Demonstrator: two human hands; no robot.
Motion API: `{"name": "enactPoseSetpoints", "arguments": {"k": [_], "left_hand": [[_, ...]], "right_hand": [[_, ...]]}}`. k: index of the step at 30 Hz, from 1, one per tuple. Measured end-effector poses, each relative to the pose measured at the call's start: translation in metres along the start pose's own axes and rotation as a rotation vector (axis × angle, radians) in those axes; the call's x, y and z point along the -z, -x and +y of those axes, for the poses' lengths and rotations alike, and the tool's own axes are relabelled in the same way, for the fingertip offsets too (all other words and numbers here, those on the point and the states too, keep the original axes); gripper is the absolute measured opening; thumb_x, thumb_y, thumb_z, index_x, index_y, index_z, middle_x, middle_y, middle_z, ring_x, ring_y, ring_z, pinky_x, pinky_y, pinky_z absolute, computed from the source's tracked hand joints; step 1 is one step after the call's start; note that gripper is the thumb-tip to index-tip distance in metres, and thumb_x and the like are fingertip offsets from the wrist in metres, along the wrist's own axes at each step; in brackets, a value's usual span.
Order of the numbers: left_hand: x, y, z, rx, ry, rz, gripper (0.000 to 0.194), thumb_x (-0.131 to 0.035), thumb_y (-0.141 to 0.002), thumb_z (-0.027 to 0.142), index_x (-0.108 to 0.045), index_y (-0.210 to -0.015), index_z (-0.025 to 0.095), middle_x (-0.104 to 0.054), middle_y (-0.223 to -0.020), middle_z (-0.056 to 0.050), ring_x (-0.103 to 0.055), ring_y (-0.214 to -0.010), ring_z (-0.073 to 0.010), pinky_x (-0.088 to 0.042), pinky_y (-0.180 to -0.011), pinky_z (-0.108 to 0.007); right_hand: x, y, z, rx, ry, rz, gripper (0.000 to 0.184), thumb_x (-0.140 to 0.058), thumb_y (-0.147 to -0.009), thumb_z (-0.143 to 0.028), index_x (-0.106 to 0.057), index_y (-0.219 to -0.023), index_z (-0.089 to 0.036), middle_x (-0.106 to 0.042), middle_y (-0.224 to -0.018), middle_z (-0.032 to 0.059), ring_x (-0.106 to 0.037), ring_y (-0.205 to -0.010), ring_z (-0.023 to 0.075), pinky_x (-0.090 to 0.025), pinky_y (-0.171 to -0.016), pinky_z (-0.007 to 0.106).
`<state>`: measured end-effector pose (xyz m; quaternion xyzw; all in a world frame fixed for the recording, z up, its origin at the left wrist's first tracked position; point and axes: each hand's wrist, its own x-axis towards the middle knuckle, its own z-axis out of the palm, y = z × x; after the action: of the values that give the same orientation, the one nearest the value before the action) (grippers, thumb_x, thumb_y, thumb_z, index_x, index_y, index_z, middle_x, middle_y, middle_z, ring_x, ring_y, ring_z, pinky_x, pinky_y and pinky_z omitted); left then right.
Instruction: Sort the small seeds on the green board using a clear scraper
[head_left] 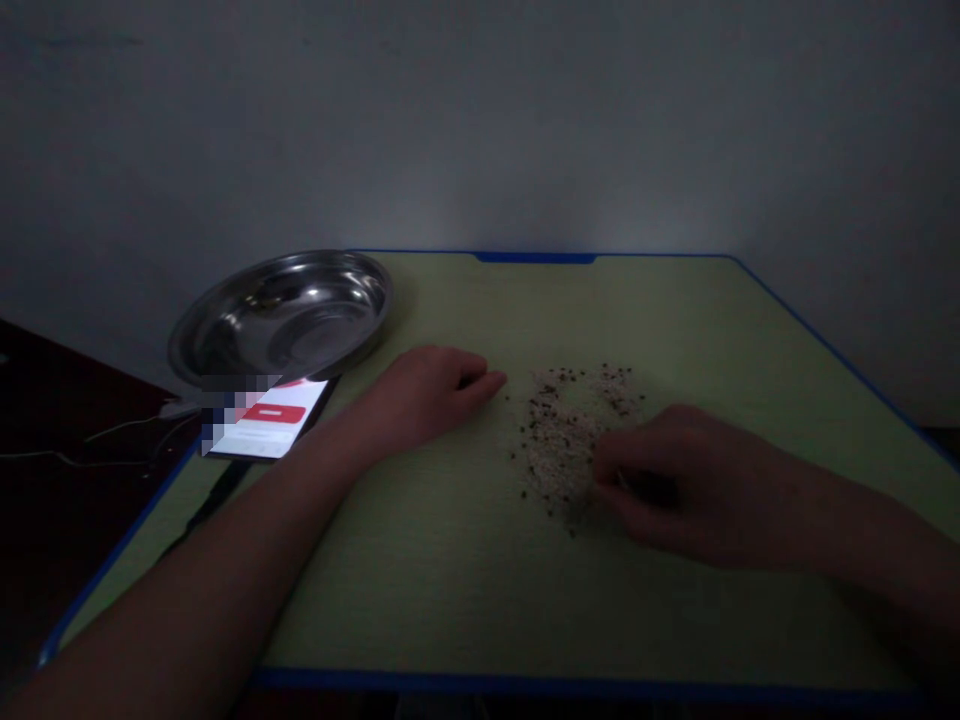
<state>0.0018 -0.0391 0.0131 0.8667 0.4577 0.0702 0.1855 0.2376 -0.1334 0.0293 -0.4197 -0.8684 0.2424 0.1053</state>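
Observation:
A loose spread of small pale grains mixed with dark seeds (559,440) lies on the light green table. My right hand (682,480) is at the right side of the spread, thumb and index fingertips pinched together at the grains. Whatever is between those fingertips, if anything, is too small and dim to make out. To the left of the grains, my left hand (427,395) rests on the tabletop with its fingers loosely curled and the thumb alongside. Nothing shows in it, and it does not touch the main spread. A few dark seeds lie scattered around the edges.
A shiny metal basin (300,310) stands at the table's back left, tilted. Below it lies a phone (262,430) with a lit screen, partly pixelated. White cables (127,425) hang off the left side. The table (637,310) has blue edging and meets a grey wall.

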Motion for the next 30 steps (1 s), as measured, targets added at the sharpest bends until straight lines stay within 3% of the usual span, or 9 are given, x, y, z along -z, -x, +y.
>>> {"name": "enactPoseSetpoints", "arguments": {"k": [5, 11, 16, 21, 26, 30], "left_hand": [[0.0, 0.0, 0.001, 0.015, 0.012, -0.003, 0.045, -0.042, -0.089, 0.049, -0.042, -0.056, 0.018, -0.043, -0.052, 0.002, -0.039, -0.051, -0.01, -0.02, -0.051, -0.029], [0.002, 0.001, 0.003, 0.027, 0.026, 0.001, 0.044, -0.044, -0.089, 0.047, -0.043, -0.056, 0.018, -0.043, -0.051, 0.003, -0.039, -0.05, -0.0097, -0.02, -0.051, -0.029], [0.001, 0.0, 0.002, 0.015, 0.025, 0.001, 0.044, -0.044, -0.089, 0.047, -0.045, -0.056, 0.018, -0.044, -0.052, 0.003, -0.04, -0.051, -0.0098, -0.02, -0.052, -0.029], [0.001, 0.0, 0.002, 0.02, 0.014, 0.002, 0.045, -0.043, -0.089, 0.048, -0.044, -0.056, 0.018, -0.043, -0.051, 0.003, -0.039, -0.051, -0.0099, -0.019, -0.052, -0.03], [0.002, 0.001, 0.003, 0.028, 0.028, -0.002, 0.044, -0.044, -0.088, 0.047, -0.044, -0.055, 0.018, -0.043, -0.051, 0.003, -0.038, -0.05, -0.0097, -0.019, -0.052, -0.03], [0.002, 0.001, 0.004, 0.032, 0.031, 0.008, 0.043, -0.045, -0.088, 0.047, -0.044, -0.055, 0.018, -0.042, -0.051, 0.003, -0.038, -0.05, -0.0096, -0.019, -0.052, -0.03]], "right_hand": [[0.0, 0.004, -0.01, -0.013, -0.027, 0.002, 0.012, -0.053, -0.082, -0.018, -0.055, -0.071, -0.022, -0.048, -0.051, -0.0086, -0.043, -0.043, 0.006, -0.027, -0.044, 0.021], [-0.003, 0.008, -0.022, -0.002, 0.025, -0.102, 0.019, -0.05, -0.09, -0.026, -0.055, -0.071, -0.023, -0.06, -0.063, -0.0034, -0.054, -0.055, 0.0112, -0.031, -0.049, 0.025], [0.006, 0.011, -0.002, -0.084, 0.056, -0.186, 0.02, -0.051, -0.092, -0.031, -0.059, -0.074, -0.025, -0.061, -0.066, -0.0035, -0.054, -0.056, 0.012, -0.032, -0.05, 0.026], [0.019, 0.011, 0.02, -0.102, 0.058, -0.154, 0.027, -0.05, -0.093, -0.035, -0.062, -0.073, -0.023, -0.059, -0.06, -0.0029, -0.052, -0.051, 0.0114, -0.032, -0.047, 0.026], [0.016, 0.008, 0.015, -0.074, -0.003, -0.119, 0.022, -0.051, -0.093, -0.031, -0.062, -0.075, -0.023, -0.06, -0.062, -0.0049, -0.054, -0.053, 0.0098, -0.035, -0.05, 0.024], [0.009, 0.006, 0.005, -0.076, -0.006, -0.165, 0.019, -0.051, -0.093, -0.03, -0.062, -0.078, -0.024, -0.061, -0.066, -0.0049, -0.055, -0.057, 0.0108, -0.035, -0.052, 0.025]]}}
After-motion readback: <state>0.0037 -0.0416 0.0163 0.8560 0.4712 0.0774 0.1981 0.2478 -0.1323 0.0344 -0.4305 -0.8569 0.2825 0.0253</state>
